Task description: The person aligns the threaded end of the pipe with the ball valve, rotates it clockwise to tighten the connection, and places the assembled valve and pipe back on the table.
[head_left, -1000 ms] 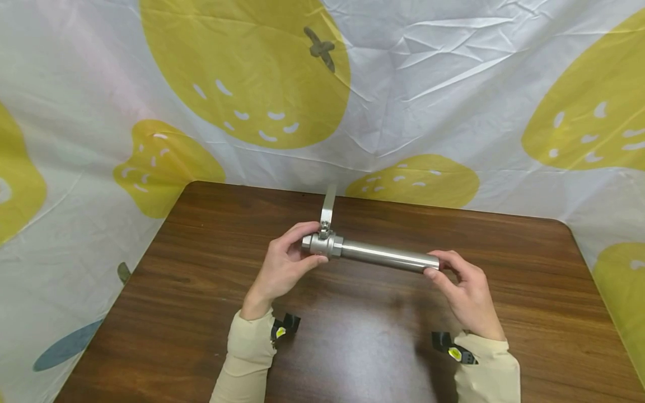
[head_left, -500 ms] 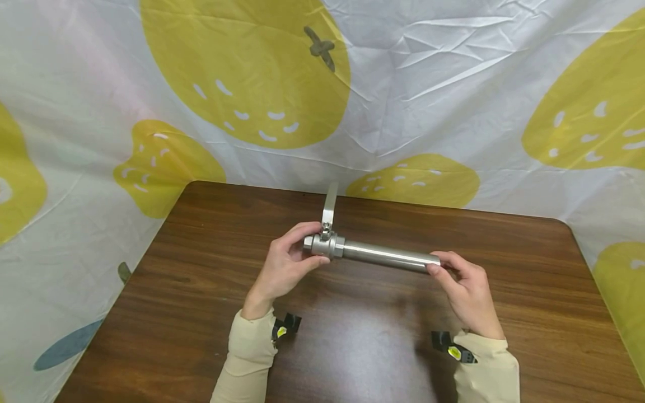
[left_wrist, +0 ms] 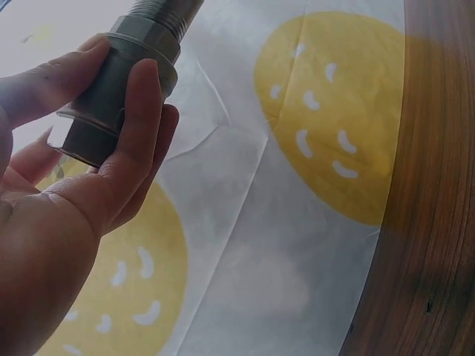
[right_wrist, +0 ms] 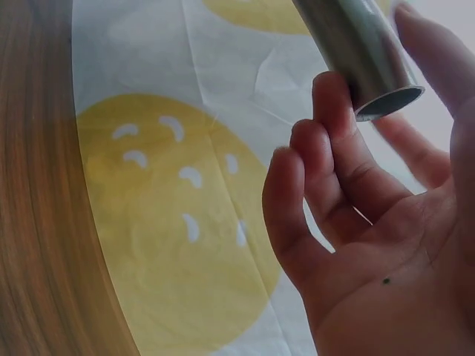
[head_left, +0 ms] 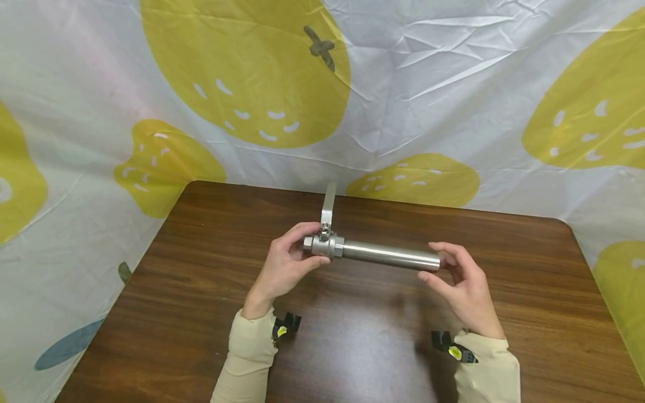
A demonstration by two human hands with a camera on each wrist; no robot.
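Observation:
My left hand (head_left: 281, 267) grips a steel ball valve (head_left: 322, 245), thumb below it and fingers behind and above. The valve's flat lever handle (head_left: 328, 206) points away toward the table's far edge. A straight metal pipe (head_left: 388, 255) extends rightward from the valve's hex end, held up over the table. Threads (left_wrist: 165, 15) show at that joint in the left wrist view. Around the pipe's free end, my right hand (head_left: 466, 288) has its thumb and fingers spread apart. The right wrist view shows the hollow pipe mouth (right_wrist: 390, 104) with a fingertip right beside it.
A dark wood-grain table (head_left: 176, 291) lies beneath both hands. Behind it and along its sides hangs a white cloth (head_left: 433, 84) printed with yellow fruit shapes. Both wrists carry small black strapped devices, such as the right wrist camera (head_left: 455, 352).
My right thumb and fingers have spread off the pipe's end, which they pinched before. The left hand, valve and pipe stay almost in place.

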